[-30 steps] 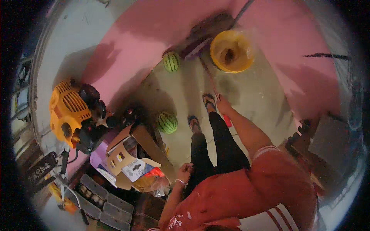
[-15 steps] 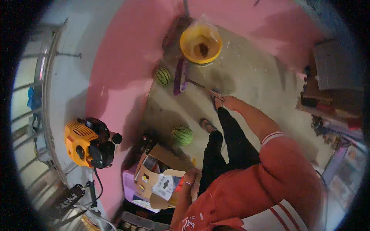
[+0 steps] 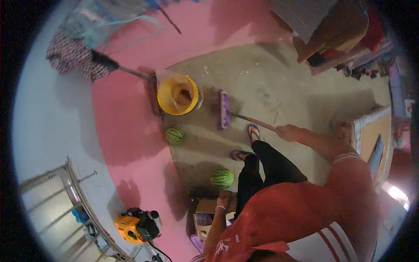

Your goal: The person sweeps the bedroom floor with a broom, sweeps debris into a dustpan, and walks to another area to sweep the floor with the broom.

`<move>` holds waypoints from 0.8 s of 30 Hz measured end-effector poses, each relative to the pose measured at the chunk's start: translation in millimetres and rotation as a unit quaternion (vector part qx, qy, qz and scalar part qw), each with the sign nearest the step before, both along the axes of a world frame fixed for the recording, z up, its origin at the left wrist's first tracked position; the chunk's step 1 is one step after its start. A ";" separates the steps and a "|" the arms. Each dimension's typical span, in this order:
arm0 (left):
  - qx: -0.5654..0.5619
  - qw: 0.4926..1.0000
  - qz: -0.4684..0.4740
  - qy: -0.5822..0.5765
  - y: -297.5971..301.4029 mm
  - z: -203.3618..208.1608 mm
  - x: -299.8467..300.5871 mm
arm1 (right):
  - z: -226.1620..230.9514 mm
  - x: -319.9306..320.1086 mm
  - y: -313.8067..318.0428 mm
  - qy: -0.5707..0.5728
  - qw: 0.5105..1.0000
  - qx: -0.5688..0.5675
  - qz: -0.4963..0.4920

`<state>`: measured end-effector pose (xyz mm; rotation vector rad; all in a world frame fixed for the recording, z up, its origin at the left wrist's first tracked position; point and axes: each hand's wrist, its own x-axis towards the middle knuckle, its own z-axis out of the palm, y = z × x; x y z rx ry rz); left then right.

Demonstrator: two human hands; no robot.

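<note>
My right hand (image 3: 288, 132), arm stretched out ahead, is closed around the long handle of a broom (image 3: 253, 119). The broom's purple head with pale bristles (image 3: 224, 110) is down at the floor, just right of a yellow-rimmed bucket (image 3: 192, 94) lined with clear plastic, which has something brown inside. Low in the picture, my left hand (image 3: 224, 200) is at the edge of a cardboard box (image 3: 205, 205); its fingers are too small and dim to make out. A striped watermelon (image 3: 222, 178) lies just beyond that hand, and another watermelon (image 3: 174, 135) sits by the pink wall.
My sandalled feet (image 3: 253, 133) stand on the concrete floor (image 3: 270, 87). An orange-and-black engine tool (image 3: 135, 226) leans by the wall at lower left. Stacked boxes (image 3: 336, 26) are at the far right, with a light-edged board (image 3: 371, 139) nearer. A checked cloth (image 3: 78, 54) hangs at upper left.
The broom head has swung away from the wall, from left of the bucket to its right. My right arm has moved rightward with the handle. The view has turned; my left hand stays by the box.
</note>
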<state>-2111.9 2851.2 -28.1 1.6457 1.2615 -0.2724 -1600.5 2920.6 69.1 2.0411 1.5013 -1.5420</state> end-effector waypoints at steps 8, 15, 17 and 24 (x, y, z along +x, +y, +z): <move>-0.102 0.990 0.062 -0.076 97.0 20.6 114.4 | -162.4 61.8 58.2 -0.089 0.991 0.003 0.097; -0.201 0.972 0.097 -0.077 118.1 53.9 208.9 | -79.5 150.1 -111.1 -0.145 0.985 -0.015 -0.092; -0.212 0.975 0.068 -0.020 119.0 52.8 217.8 | -48.5 152.3 -137.9 -0.161 0.979 -0.015 -0.121; -0.116 0.982 -0.086 0.123 113.6 27.0 191.7 | -113.9 137.6 -13.4 0.085 0.928 0.156 -0.328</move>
